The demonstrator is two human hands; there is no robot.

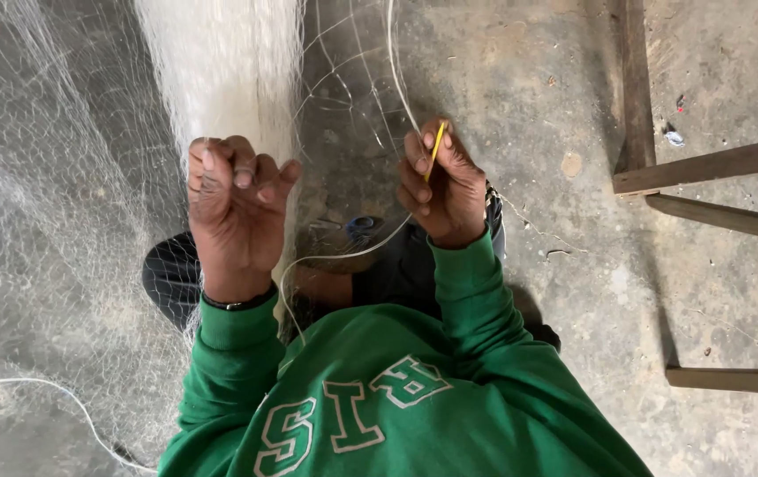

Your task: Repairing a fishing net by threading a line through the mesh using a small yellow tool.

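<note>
A fine white fishing net [220, 62] hangs bunched in front of me and spreads out thin over the floor at the left. My left hand [233, 199] is closed on the net's mesh beside the bunched part. My right hand [441, 185] pinches a thin yellow netting needle [436, 146] between thumb and fingers. A white twine [396, 62] runs up from that hand and loops down across my lap. Both arms wear green sleeves, and a dark band sits on my left wrist.
Rough grey concrete floor [555, 106] lies all around. A wooden frame of dark beams [705, 168] stands at the right. A white cord [61, 393] trails over the floor at the lower left. My knees and a foot show under the hands.
</note>
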